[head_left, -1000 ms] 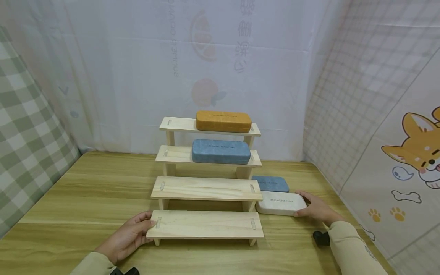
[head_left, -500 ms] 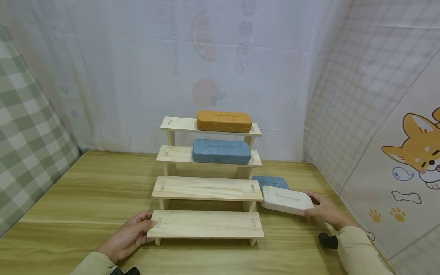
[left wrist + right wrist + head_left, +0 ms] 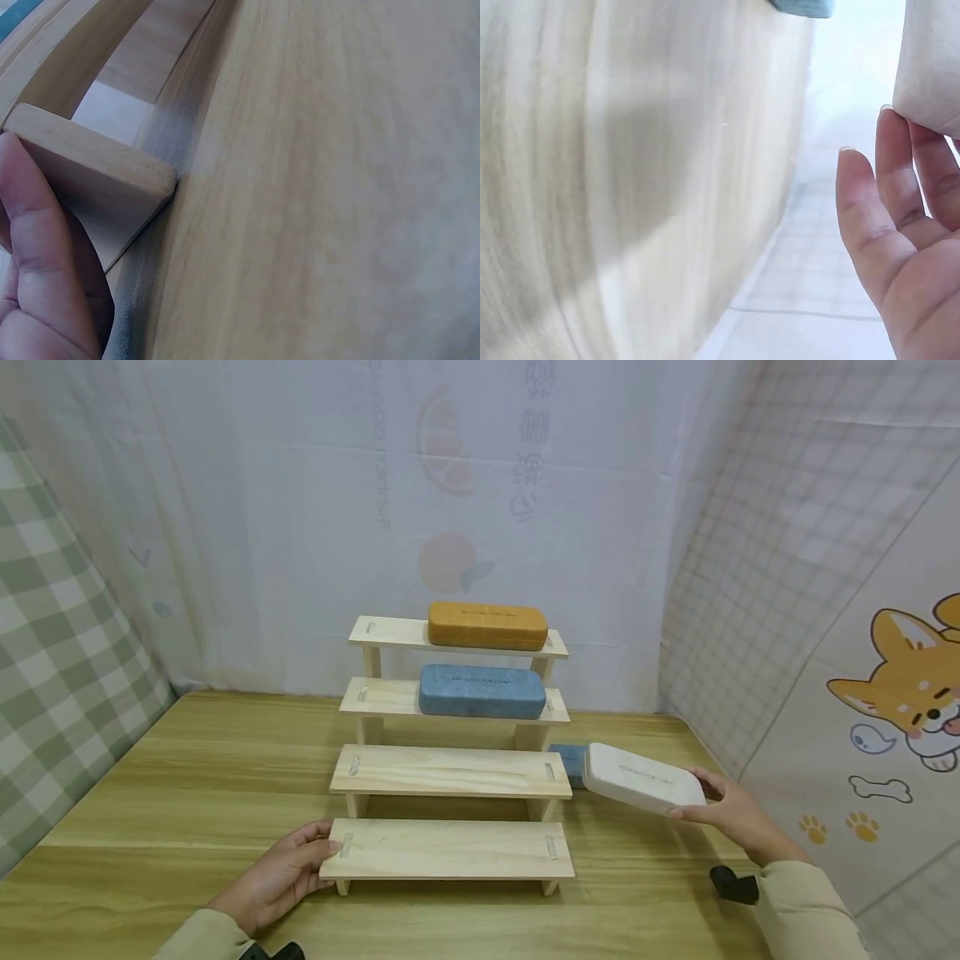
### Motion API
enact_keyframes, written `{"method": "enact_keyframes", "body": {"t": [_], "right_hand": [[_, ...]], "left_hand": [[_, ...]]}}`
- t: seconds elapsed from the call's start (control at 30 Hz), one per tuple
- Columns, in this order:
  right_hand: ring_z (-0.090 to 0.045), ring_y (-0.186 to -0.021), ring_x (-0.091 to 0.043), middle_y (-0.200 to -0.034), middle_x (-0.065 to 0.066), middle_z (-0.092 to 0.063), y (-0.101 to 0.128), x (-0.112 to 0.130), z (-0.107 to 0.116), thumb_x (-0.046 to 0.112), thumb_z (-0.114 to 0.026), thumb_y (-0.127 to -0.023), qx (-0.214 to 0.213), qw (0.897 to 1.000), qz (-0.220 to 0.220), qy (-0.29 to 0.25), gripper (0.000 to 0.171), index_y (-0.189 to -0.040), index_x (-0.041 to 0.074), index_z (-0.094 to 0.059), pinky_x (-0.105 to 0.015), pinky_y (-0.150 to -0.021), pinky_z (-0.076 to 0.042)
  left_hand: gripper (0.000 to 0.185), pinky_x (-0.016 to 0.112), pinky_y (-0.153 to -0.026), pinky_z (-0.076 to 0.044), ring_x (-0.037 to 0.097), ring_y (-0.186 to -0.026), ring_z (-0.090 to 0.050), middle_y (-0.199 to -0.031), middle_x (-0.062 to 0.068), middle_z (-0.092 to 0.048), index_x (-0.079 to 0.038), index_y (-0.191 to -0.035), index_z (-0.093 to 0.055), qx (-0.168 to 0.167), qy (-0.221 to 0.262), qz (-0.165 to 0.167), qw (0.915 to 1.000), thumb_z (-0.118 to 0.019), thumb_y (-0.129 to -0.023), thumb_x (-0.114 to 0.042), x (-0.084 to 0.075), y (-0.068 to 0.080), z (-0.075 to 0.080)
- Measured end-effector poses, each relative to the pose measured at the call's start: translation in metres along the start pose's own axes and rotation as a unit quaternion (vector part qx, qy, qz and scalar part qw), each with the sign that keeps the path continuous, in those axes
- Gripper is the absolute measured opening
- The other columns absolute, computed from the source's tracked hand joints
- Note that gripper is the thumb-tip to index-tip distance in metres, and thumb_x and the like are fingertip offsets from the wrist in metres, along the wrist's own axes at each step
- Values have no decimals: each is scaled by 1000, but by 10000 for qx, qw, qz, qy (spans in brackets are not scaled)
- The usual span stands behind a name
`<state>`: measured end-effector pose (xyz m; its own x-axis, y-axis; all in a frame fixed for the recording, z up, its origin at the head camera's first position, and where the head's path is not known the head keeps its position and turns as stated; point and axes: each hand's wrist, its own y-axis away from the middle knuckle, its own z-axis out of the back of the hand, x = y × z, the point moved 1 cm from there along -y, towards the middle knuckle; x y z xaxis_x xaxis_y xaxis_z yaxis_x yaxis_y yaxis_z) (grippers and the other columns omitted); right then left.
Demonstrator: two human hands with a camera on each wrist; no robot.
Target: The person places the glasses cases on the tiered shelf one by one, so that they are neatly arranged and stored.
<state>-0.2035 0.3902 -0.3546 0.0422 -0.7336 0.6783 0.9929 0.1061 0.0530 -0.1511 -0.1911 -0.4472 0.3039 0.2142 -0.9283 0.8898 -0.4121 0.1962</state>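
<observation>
A stepped wooden display rack [image 3: 450, 847] with tiered shelves stands mid-table. My left hand [image 3: 283, 872] grips the left end of its lowest shelf, thumb on top; the left wrist view shows the fingers [image 3: 45, 255] against a rack leg. To the right of the rack, my right hand [image 3: 738, 817] pinches one end of a white glasses case [image 3: 641, 778], raised off the table and tilted. In the right wrist view, fingertips touch the white case's end [image 3: 934, 82]. An orange glasses case [image 3: 487, 625] lies on the top shelf, a blue glasses case [image 3: 482, 691] on the second.
Another blue glasses case [image 3: 570, 763] lies on the table behind the rack's right side, partly covered by the white case. A white curtain [image 3: 300, 527] hangs at the back, with a green checked cloth [image 3: 45, 635] at left and a dog-print wall [image 3: 862, 735] at right.
My right hand has lifted the white glasses case off the table and moved it up and to the right, tilting it. The left hand and the rack have stayed put.
</observation>
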Motion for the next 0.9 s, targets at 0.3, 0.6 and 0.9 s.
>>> {"method": "enact_keyframes", "body": {"t": [0.3, 0.6, 0.9], "right_hand": [[-48, -99, -2, -136, -27, -46, 10, 15, 6, 26, -75, -85, -286, 9996, 26, 64, 83, -148, -3, -29, -26, -74, -48], [-51, -110, -23, -137, -27, -46, 17, 39, 5, 26, -77, -83, -373, 9988, 195, 257, 85, -149, -1, -30, -28, -73, -48], [-57, -109, -35, -134, -27, -47, 20, 64, -6, 18, -80, -80, -352, 9969, 646, -277, 83, -146, -2, -34, -27, -71, -54]], "left_hand": [[48, 27, -74, -51, 12, -92, -60, -109, 0, -59, 5, -140, -29, -4, 4, -11, 10000, -47, -101, -13, 0, 0, -1], [59, 27, -76, -50, 11, -93, -60, -110, 1, -58, 11, -144, -18, -53, -86, -4, 9999, -49, -100, -14, -1, 0, -2], [63, 27, -77, -50, 11, -95, -60, -111, 1, -58, 12, -144, -16, -80, -93, -16, 9999, -51, -99, -16, -1, 0, -1]]}}
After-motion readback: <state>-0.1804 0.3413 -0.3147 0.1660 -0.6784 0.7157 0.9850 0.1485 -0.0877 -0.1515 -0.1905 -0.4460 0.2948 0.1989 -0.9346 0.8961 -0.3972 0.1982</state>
